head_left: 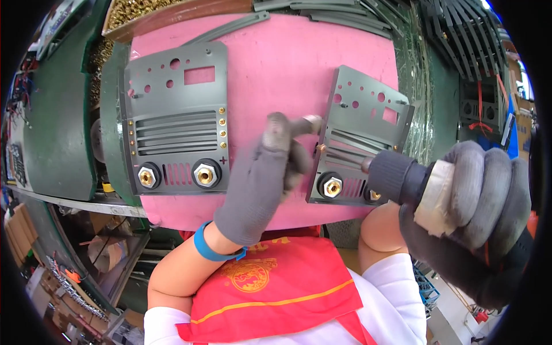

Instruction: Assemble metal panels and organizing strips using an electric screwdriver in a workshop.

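In my right hand (486, 198), gloved in grey, is a power screwdriver (397, 175) with a dark ribbed front end. Its thin bit points left across the right-hand grey metal panel (359, 123), toward a small brass screw (322, 148) near that panel's left edge. My left hand (256, 178), also gloved, is beside this edge. Its thumb and one finger are spread apart, the others curl in; the fingertips are slightly blurred. A brass-centred socket (330, 186) shows at the panel's lower left; the tool partly covers another.
A similar panel (175, 98), with brass screws and two sockets, lies left on the pink mat (270, 63). Grey strips (339, 20) line the far edge. A box of brass parts (138, 14) stands far left; slatted grey parts (460, 37) stack far right.
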The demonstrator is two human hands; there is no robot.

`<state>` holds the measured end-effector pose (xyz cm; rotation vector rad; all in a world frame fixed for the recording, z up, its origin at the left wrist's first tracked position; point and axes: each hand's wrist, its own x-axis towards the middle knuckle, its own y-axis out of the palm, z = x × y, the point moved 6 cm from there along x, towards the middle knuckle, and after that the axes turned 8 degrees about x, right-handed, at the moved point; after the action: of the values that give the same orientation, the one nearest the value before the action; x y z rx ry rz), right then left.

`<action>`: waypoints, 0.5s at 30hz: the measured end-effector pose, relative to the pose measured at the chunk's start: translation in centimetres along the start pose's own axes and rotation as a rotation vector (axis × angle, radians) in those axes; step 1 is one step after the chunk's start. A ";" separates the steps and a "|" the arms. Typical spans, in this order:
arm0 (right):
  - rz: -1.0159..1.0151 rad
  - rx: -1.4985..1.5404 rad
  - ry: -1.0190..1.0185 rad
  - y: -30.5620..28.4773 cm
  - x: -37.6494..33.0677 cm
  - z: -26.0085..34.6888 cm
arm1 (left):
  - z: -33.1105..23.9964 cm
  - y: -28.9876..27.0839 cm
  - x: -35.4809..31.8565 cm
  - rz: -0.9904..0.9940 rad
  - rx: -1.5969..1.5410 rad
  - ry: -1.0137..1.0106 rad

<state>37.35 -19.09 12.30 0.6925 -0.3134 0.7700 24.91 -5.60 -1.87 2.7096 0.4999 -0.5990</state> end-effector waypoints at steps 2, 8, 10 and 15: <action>0.056 -0.080 -0.044 -0.9 -0.1 0.1 | 1.1 0.0 -0.4 -0.040 0.104 -0.026; 0.077 -0.128 0.087 -1.2 -1.1 -1.4 | 3.5 2.0 -2.2 0.014 0.396 0.074; 0.031 -0.085 0.214 -1.1 -1.3 -2.2 | 4.0 2.1 -2.0 0.007 0.363 0.061; 0.100 -0.039 0.386 -1.0 -1.0 -3.2 | 3.8 2.1 -1.3 -0.003 0.301 0.036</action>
<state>37.44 -17.97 9.05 0.4804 -0.0107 0.9707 23.38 -9.26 -4.07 3.0076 0.4544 -0.6750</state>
